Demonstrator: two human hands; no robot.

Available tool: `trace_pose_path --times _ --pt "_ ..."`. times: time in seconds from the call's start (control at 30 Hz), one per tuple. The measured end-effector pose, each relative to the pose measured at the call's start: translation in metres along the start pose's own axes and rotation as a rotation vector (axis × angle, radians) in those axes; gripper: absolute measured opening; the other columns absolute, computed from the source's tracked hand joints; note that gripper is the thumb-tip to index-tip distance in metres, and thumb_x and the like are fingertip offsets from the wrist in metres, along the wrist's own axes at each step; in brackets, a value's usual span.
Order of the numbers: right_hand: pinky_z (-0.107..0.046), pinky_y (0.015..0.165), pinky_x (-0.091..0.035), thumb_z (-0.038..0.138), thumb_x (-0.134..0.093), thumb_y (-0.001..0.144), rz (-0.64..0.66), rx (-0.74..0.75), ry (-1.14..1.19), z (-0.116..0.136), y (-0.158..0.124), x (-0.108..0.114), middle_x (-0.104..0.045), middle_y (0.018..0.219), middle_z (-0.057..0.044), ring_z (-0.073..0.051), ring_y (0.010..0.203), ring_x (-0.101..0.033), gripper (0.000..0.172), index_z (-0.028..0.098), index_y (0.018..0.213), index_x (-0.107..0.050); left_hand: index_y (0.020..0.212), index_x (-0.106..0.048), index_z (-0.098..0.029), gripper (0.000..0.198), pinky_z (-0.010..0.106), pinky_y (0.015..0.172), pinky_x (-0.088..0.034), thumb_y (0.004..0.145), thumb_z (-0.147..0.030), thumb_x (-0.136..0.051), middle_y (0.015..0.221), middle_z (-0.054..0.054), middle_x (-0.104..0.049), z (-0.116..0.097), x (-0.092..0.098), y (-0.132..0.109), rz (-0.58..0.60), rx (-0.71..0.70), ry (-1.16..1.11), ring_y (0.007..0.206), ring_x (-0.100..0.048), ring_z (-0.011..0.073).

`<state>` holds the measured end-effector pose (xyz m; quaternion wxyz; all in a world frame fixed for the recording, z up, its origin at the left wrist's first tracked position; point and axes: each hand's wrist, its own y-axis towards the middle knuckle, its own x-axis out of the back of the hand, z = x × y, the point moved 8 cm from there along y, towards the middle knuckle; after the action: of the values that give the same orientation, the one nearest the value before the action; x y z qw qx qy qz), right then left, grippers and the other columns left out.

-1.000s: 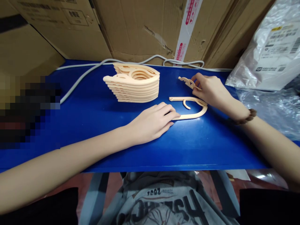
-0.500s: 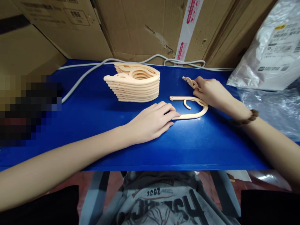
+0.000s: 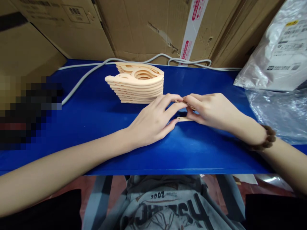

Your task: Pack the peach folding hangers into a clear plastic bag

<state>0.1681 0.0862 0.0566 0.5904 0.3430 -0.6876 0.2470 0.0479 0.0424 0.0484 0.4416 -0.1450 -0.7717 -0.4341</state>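
My left hand (image 3: pixel 154 119) and my right hand (image 3: pixel 211 110) meet fingertip to fingertip over a peach plastic hook-shaped piece (image 3: pixel 183 119) on the blue table (image 3: pixel 100 140). Both hands pinch it; only a short end of the piece shows between them. The small peach part that my right hand held is hidden under its fingers. Just behind the hands, a stack of several peach plastic pieces (image 3: pixel 137 83) stands on the table.
A grey cable (image 3: pixel 83 78) runs along the back of the table. Cardboard boxes (image 3: pixel 148 28) form a wall behind. A white plastic bag (image 3: pixel 275 54) and clear wrap (image 3: pixel 275 108) lie at the right. A blurred patch covers the left edge.
My right hand came down from the back right with the small part and now joins my left hand over the hook-shaped piece, which is mostly covered. My left fingers have lifted into a pinch.
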Motion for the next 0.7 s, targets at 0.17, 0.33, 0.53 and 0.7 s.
trace_pose_path --times 0.17,0.33,0.53,0.7 --pt "-0.035 0.06 -0.022 0.026 -0.041 0.102 -0.025 -0.187 -0.143 -0.025 0.001 0.001 -0.076 0.106 -0.016 -0.024 0.069 -0.064 0.032 0.016 0.118 -0.066 0.139 -0.056 -0.016 0.033 0.05 0.114 -0.051 0.106 -0.016 -0.052 0.143 0.015 -0.062 0.0 -0.001 0.0 0.009 0.005 -0.016 0.132 -0.06 0.0288" --pt "-0.033 0.063 -0.028 0.032 -0.045 0.102 -0.003 -0.196 0.02 -0.06 0.004 -0.014 -0.074 0.102 -0.014 -0.024 0.076 -0.064 0.027 0.018 0.109 -0.067 0.128 -0.064 -0.01 0.026 0.045 0.109 -0.052 0.109 -0.02 -0.05 0.131 0.015 -0.069 -0.003 -0.005 0.0 0.055 -0.051 0.0 0.122 -0.063 0.0274" --pt "-0.033 0.072 -0.042 0.04 -0.049 0.101 -0.032 -0.199 0.265 -0.081 0.005 -0.023 -0.071 0.096 -0.009 -0.025 0.083 -0.064 0.027 0.024 0.105 -0.07 0.115 -0.071 -0.012 0.023 0.04 0.098 -0.055 0.109 -0.02 -0.05 0.118 0.011 -0.074 -0.005 -0.012 -0.001 0.137 -0.112 -0.032 0.111 -0.064 0.0254" --pt "-0.036 0.078 -0.047 0.047 -0.044 0.105 -0.067 -0.181 0.273 -0.084 0.005 -0.024 -0.071 0.106 -0.011 -0.026 0.094 -0.065 0.039 0.023 0.11 -0.074 0.115 -0.072 -0.013 0.024 0.04 0.098 -0.055 0.11 -0.02 -0.049 0.119 0.011 -0.074 -0.005 -0.014 -0.002 0.161 -0.11 -0.034 0.112 -0.064 0.025"
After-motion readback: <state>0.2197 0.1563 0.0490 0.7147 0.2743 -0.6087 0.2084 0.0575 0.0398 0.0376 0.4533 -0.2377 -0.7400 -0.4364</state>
